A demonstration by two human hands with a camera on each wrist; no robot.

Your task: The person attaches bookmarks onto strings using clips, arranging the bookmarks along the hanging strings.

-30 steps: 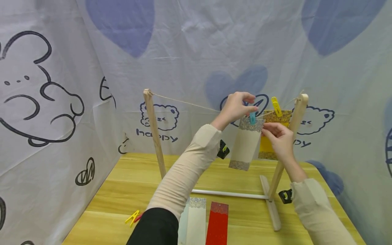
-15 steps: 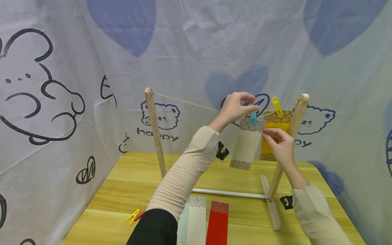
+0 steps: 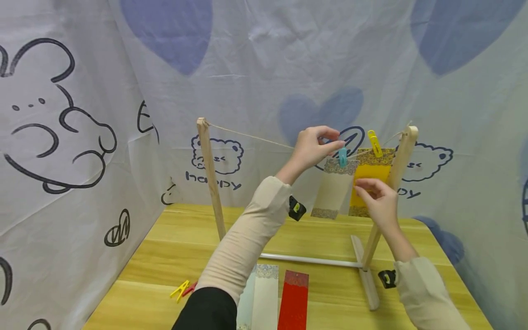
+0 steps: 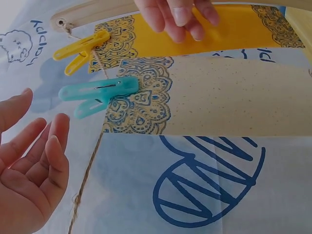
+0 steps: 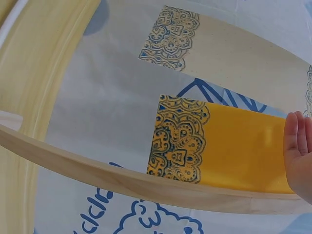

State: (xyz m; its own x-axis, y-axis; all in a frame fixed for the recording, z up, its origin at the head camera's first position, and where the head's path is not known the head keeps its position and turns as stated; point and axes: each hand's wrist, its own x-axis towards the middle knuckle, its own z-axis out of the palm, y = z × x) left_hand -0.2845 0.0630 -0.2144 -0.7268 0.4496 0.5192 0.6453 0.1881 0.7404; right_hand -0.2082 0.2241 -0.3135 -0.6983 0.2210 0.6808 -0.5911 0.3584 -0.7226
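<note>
A cream card (image 4: pixel 229 95) with a blue lace-patterned border hangs from a string (image 4: pixel 87 170), held by a teal clothespin (image 4: pixel 100 92). My left hand (image 3: pixel 313 145) is just left of this clothespin; the left wrist view shows its fingers loosely bent, apart from the clip and holding nothing. Lower and to the right, my right hand (image 3: pixel 379 201) is in front of a yellow card (image 5: pixel 243 151), fingers relaxed and holding nothing. A yellow clothespin (image 4: pixel 83 46) fastens the yellow card to the same string, beside the right post.
The string runs between a left wooden post (image 3: pixel 211 178) and a right wooden post (image 3: pixel 401 160), joined low by a white rod (image 3: pixel 309 261). On the table (image 3: pixel 144 275) lie a red card (image 3: pixel 294 302), pale cards (image 3: pixel 266 298), a loose yellow clothespin (image 3: pixel 179 289) and a red clothespin (image 3: pixel 189 288).
My right hand has let go of the cream card's edge and moved down. My left fingers have come off the teal clothespin, slightly leftward. The cream card's lower end has swung back.
</note>
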